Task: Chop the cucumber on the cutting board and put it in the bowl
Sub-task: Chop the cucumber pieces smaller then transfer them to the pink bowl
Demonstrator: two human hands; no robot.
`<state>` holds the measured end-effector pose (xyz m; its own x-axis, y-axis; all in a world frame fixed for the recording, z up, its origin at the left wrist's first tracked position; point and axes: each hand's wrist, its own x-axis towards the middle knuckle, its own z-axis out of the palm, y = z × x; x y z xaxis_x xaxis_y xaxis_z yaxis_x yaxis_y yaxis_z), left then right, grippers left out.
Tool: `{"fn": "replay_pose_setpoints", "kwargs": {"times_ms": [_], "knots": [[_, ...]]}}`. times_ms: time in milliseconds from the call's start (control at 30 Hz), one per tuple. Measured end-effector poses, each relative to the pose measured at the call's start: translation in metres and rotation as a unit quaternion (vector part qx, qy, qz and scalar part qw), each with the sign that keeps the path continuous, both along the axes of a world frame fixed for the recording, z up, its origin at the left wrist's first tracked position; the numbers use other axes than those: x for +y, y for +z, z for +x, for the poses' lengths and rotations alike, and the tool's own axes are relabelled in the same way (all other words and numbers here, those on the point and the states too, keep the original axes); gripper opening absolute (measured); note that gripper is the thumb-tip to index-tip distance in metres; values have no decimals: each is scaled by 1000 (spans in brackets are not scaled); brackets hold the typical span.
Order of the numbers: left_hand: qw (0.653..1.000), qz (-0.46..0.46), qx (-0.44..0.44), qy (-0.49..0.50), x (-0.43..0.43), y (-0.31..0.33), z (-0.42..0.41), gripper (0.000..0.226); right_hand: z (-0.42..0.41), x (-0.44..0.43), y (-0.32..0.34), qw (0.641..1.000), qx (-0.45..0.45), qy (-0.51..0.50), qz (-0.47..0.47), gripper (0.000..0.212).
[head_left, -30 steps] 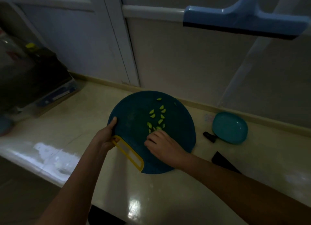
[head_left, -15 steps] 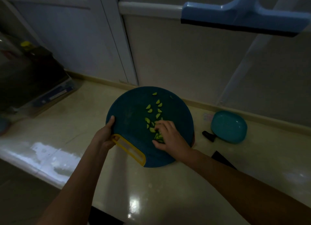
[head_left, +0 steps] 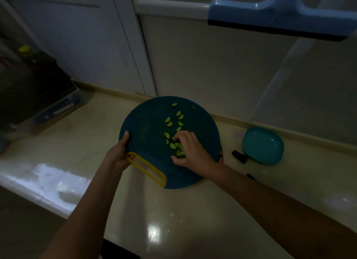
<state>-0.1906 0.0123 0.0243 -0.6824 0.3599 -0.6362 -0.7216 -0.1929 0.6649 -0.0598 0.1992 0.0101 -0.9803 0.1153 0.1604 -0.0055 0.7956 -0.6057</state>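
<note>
A round dark-teal cutting board (head_left: 146,131) with a yellow handle slot lies on the counter. Several small green cucumber pieces (head_left: 179,117) are scattered over its middle. My left hand (head_left: 118,154) grips the board's left edge by the yellow handle, thumb on top. My right hand (head_left: 190,151) lies over the lower cluster of pieces, fingers curled around some of them. A teal bowl (head_left: 263,145) stands to the right of the board, and I see no pieces in it.
A black knife handle (head_left: 239,155) lies between board and bowl. A blue squeegee (head_left: 280,13) hangs overhead at top right. Dark containers (head_left: 38,96) stand at the far left. The glossy counter edge (head_left: 38,189) runs along the lower left.
My right hand slid up the board from its lower edge onto the cucumber pieces and its fingers curled around a cluster. My left hand kept its grip on the board.
</note>
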Motion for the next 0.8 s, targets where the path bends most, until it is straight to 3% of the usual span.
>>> {"fn": "replay_pose_setpoints", "kwargs": {"times_ms": [300,633,800], "knots": [[1000,-5,13,-4,0,-8,-6,33,-1,4,3,1000,-13,-6,-14,47],[1000,-18,20,5,7,-10,-4,28,-6,10,7,996,-85,-10,-21,59],[1000,-22,1,15,6,-14,-4,40,-1,11,7,996,-87,-3,5,47]]}}
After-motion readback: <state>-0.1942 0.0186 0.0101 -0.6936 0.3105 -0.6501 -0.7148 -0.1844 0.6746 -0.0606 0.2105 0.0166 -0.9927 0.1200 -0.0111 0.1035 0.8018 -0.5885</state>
